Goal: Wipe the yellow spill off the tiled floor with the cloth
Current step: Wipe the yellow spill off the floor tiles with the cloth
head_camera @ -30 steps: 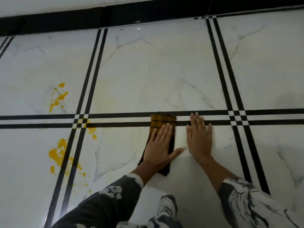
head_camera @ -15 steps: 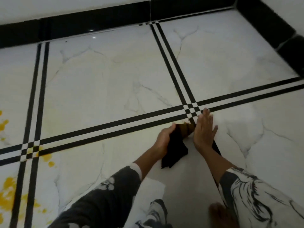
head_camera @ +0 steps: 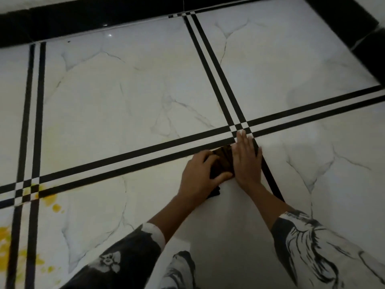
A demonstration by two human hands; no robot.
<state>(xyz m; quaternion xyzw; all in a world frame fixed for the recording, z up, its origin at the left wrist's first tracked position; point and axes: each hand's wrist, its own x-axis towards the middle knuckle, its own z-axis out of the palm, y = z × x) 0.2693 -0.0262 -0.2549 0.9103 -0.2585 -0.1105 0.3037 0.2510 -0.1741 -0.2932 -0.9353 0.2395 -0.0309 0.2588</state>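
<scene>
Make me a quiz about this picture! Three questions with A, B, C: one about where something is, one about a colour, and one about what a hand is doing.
1. Where is the yellow spill?
A. far left
B. in the middle
C. far right

2. What colour is the cloth?
A. white
B. dark brown
C. green

3. How does the right hand lie?
A. in a fist
B. lifted high
C. flat, palm down

Answers:
1 A: the splashes sit at the left edge of the view.
2 B: it shows dark where the left hand grips it.
3 C: its fingers are straight and spread downward.
</scene>
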